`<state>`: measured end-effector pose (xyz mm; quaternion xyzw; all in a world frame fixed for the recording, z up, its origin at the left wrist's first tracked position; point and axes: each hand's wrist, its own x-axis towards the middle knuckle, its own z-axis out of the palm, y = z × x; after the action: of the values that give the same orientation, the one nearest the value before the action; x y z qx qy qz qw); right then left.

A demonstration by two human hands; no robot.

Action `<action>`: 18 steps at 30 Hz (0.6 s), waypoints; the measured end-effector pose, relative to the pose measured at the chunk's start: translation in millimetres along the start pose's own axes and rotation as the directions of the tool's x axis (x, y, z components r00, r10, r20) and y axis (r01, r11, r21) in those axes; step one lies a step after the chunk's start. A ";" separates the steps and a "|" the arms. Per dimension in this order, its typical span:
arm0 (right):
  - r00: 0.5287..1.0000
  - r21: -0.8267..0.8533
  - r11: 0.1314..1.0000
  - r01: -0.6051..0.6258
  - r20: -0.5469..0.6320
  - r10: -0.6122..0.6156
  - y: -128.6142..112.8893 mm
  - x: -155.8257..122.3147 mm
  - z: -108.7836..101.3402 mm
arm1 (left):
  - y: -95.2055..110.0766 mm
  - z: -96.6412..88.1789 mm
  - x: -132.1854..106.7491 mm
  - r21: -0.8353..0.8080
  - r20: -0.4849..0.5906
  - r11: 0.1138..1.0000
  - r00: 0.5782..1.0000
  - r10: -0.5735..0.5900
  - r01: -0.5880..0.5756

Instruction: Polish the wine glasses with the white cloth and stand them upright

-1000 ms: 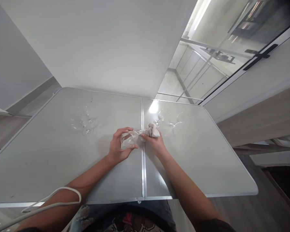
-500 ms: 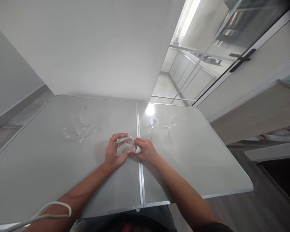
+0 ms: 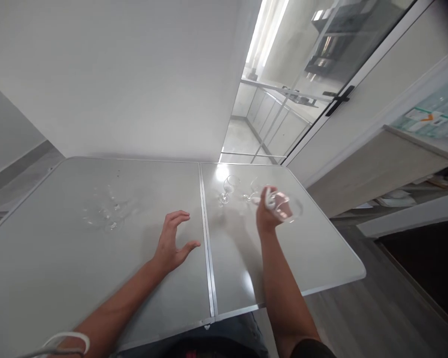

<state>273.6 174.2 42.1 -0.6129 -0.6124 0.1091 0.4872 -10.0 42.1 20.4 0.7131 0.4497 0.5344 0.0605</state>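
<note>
My right hand is closed around a clear wine glass above the right half of the table, its bowl tilted out to the right and blurred. A small white patch shows at the fingers; I cannot tell whether it is a cloth or part of the glass. My left hand holds nothing, fingers and thumb spread, left of the table's seam. Behind the right hand, two more clear stemmed glasses, a left one and a right one, are on the table, the latter partly hidden.
More clear glasses sit close together on the table's left half, hard to see against the pale top. A metal seam divides the folding table. A white wall borders its far edge; a glass door stands beyond at right.
My right hand has carried the wine glass from between both hands over to the right. My left hand has let go of it and stays near the seam. The view has shifted right.
</note>
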 end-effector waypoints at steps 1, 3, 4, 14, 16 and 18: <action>0.986 -0.051 0.996 -0.078 -0.148 0.070 12.5 13.3 -7.8 | 1.9 -1.1 -0.2 0.001 0.025 1.000 1.000 0.005 -0.005; 0.921 -0.182 0.963 -0.197 -0.372 0.118 40.3 34.9 -18.8 | 5.9 -1.7 -1.4 -0.008 0.121 1.000 0.992 -0.022 0.023; 0.896 -0.238 0.935 -0.262 -0.421 0.143 54.3 42.1 -21.5 | 7.9 -1.3 -1.8 -0.008 0.175 0.999 0.984 -0.046 0.048; 0.897 -0.427 0.789 -0.441 -0.209 0.388 109.9 42.4 0.0 | 24.6 -9.3 -8.1 0.080 0.382 0.963 0.885 -0.267 0.256; 0.895 -0.437 0.781 -0.447 -0.205 0.397 108.8 43.1 1.2 | 25.1 -21.3 -31.9 0.099 0.323 0.942 0.885 -0.335 0.320; 0.894 -0.442 0.777 -0.448 -0.194 0.404 107.2 43.4 0.9 | 21.9 -38.3 -63.2 0.151 0.255 0.910 0.875 -0.413 0.385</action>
<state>351.9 235.8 -16.6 -0.8400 -0.4433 0.0357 0.3108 -30.2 -30.5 4.3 0.6755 0.5990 0.3816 0.1984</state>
